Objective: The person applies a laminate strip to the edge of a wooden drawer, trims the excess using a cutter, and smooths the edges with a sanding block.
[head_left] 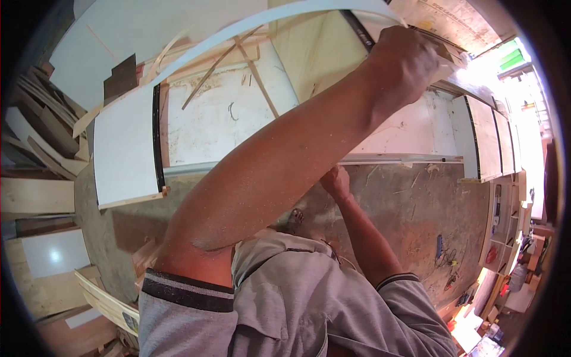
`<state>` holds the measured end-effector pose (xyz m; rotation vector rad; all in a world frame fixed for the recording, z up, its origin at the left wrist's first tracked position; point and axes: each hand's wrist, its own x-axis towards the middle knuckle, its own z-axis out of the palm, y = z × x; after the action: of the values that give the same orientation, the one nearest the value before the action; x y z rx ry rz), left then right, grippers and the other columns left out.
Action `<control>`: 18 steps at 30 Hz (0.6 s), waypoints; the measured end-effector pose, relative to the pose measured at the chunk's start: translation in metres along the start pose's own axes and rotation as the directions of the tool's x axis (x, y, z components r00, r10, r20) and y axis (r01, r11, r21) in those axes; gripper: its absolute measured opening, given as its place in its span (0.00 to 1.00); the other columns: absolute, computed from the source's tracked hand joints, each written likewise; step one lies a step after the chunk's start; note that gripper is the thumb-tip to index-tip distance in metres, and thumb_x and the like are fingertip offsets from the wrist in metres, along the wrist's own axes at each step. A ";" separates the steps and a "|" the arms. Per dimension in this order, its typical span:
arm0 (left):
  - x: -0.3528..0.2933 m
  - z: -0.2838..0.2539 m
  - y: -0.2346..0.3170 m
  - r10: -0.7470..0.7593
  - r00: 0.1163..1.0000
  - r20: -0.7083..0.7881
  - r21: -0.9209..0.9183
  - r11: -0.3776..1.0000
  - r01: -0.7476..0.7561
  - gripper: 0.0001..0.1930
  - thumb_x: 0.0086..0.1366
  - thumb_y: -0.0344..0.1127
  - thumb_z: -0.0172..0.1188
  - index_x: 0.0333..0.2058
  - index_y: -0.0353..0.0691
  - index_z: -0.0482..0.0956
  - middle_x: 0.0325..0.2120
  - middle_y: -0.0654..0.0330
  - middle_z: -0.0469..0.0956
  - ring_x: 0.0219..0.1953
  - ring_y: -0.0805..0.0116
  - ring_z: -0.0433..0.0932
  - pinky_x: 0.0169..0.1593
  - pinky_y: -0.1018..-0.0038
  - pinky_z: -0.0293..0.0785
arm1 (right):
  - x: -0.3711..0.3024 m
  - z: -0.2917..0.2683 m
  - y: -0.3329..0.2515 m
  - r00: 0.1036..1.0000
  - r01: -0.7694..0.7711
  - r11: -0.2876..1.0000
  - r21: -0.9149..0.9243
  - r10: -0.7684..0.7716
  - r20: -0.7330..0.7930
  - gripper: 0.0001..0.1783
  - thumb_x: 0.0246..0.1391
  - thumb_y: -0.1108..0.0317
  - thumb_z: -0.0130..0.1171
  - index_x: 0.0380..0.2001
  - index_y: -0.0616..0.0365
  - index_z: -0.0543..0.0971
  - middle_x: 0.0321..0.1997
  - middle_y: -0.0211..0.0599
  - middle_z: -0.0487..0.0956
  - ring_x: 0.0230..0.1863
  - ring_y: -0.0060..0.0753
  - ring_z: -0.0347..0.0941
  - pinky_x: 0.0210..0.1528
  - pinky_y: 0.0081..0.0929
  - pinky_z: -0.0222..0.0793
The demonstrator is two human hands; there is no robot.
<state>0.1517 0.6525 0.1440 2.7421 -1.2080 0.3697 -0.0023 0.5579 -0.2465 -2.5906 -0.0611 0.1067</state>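
A person's left hand (410,59) is closing in a fist around the end of a long white edging strip (238,30), gripping it high at the upper right of the view, while the strip is arching away to the left in a shallow curve above a white cabinet panel (232,119) lying flat below. The left forearm is stretching diagonally across the middle of the view, dusted with fine sawdust. The right hand (336,181) is pressing against the near edge of the panel just below the forearm, its fingers curling at the rim; whether it is gripping anything cannot be told, since the forearm is hiding part of it. Thin wooden slats (229,56) are lying crossed on the panel's scuffed surface, and a smaller white board (122,149) with a black edge band is sitting just beside it on the left. A row of similar white boards (491,140) is standing on edge at the right. The dusty concrete floor (410,214) is showing beneath, with small tools (445,262) scattered well apart at the lower right, and offcuts of wood (41,119) are stacking up along the left rim
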 end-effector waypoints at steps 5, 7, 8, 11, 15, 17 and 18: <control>0.002 -0.003 -0.004 -0.052 0.998 0.032 -0.098 0.994 0.055 0.18 0.47 0.31 0.66 0.40 0.37 0.82 0.33 0.51 0.86 0.37 0.54 0.86 0.43 0.62 0.82 | -0.004 -0.017 0.011 0.913 -0.401 0.892 0.209 0.408 0.012 0.24 0.58 0.58 0.58 0.53 0.58 0.69 0.41 0.62 0.82 0.47 0.70 0.78 0.49 0.59 0.73; 0.005 -0.002 0.002 -0.033 0.999 -0.043 -0.122 0.992 0.027 0.18 0.47 0.31 0.66 0.40 0.37 0.82 0.33 0.50 0.85 0.38 0.53 0.86 0.44 0.61 0.82 | -0.004 -0.015 0.034 0.854 -0.467 0.841 0.273 0.509 -0.106 0.24 0.57 0.59 0.58 0.53 0.58 0.69 0.43 0.62 0.82 0.48 0.69 0.78 0.50 0.58 0.73; 0.005 0.000 0.003 -0.054 0.994 -0.099 -0.150 0.988 0.039 0.18 0.47 0.31 0.65 0.40 0.36 0.81 0.34 0.48 0.85 0.38 0.52 0.86 0.45 0.60 0.82 | -0.003 -0.014 0.043 0.790 -0.512 0.793 0.330 0.586 -0.181 0.24 0.56 0.60 0.58 0.53 0.59 0.69 0.44 0.61 0.82 0.50 0.68 0.78 0.52 0.56 0.73; 0.003 -0.001 -0.002 -0.062 0.989 -0.137 -0.158 0.987 0.040 0.19 0.49 0.34 0.65 0.42 0.34 0.80 0.34 0.46 0.85 0.39 0.49 0.86 0.46 0.59 0.82 | 0.004 -0.021 0.061 0.714 -0.579 0.658 0.482 0.694 -0.090 0.25 0.55 0.60 0.57 0.53 0.61 0.68 0.46 0.63 0.81 0.52 0.68 0.77 0.55 0.53 0.71; 0.011 0.002 0.003 -0.017 0.993 -0.117 -0.154 0.988 -0.001 0.21 0.52 0.40 0.66 0.43 0.34 0.79 0.34 0.46 0.84 0.38 0.47 0.86 0.45 0.59 0.82 | 0.008 -0.024 0.093 0.634 -0.565 0.614 0.551 0.751 -0.187 0.26 0.55 0.61 0.57 0.54 0.61 0.66 0.41 0.58 0.82 0.41 0.62 0.81 0.46 0.53 0.76; 0.003 0.002 -0.003 -0.083 0.991 -0.109 -0.172 0.983 0.063 0.18 0.55 0.38 0.64 0.40 0.32 0.78 0.34 0.45 0.84 0.38 0.47 0.86 0.45 0.58 0.81 | 0.015 -0.053 0.057 0.634 -0.531 0.414 0.739 0.773 0.023 0.21 0.59 0.60 0.59 0.51 0.61 0.71 0.33 0.43 0.79 0.29 0.39 0.79 0.30 0.39 0.77; 0.006 -0.001 0.001 -0.053 0.992 -0.113 -0.170 0.985 0.033 0.18 0.55 0.38 0.64 0.40 0.32 0.78 0.34 0.45 0.84 0.38 0.47 0.86 0.45 0.58 0.81 | 0.016 -0.057 0.059 0.621 -0.521 0.400 0.754 0.784 0.012 0.21 0.59 0.60 0.59 0.51 0.61 0.71 0.33 0.43 0.79 0.29 0.39 0.79 0.30 0.39 0.77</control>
<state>0.1548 0.6476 0.1465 2.5606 -1.0962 0.3989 0.0199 0.4789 -0.2302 -1.6457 1.0025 -0.0467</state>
